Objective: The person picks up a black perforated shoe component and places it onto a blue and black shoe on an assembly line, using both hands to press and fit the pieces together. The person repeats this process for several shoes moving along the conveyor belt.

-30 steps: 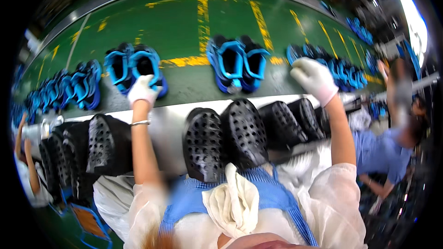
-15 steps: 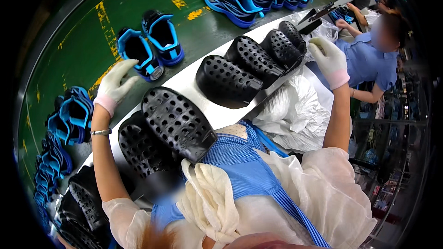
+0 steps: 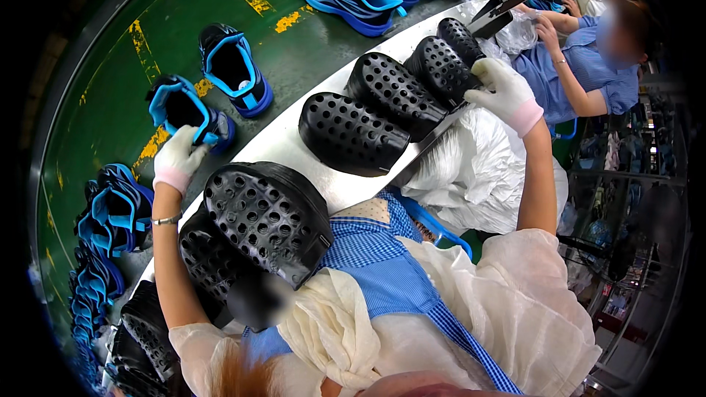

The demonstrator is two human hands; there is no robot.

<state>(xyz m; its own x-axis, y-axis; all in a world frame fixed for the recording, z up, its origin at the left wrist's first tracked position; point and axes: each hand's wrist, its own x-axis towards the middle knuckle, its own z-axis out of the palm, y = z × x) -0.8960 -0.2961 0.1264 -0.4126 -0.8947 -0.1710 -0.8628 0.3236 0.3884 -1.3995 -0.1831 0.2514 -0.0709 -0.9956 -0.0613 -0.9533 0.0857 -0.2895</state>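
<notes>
My left hand (image 3: 179,157), in a white glove with a pink cuff, reaches to the near side of a black and blue sneaker (image 3: 218,132). Its thumb and fingers are apart, the fingertips at the shoe; a firm hold cannot be made out. A second sneaker (image 3: 254,97) stands just beyond, to the right. My right hand (image 3: 506,93), gloved alike, has its fingers curved and apart from the thumb. It is at the near end of a black rounded piece full of holes (image 3: 440,65); contact is unclear. A similar larger piece (image 3: 268,209) sits nearer me on the left.
The black pieces line a white bench (image 3: 283,165). Rows of sneakers stand on the green surface at the far right (image 3: 357,4) and left (image 3: 118,206). White plastic sheeting (image 3: 471,176) bunches beside the bench. A co-worker in blue (image 3: 581,70) sits at right.
My left hand has come to the near side of the sneaker. My right hand has lowered toward the end of the black pieces. The whole view has shifted a little.
</notes>
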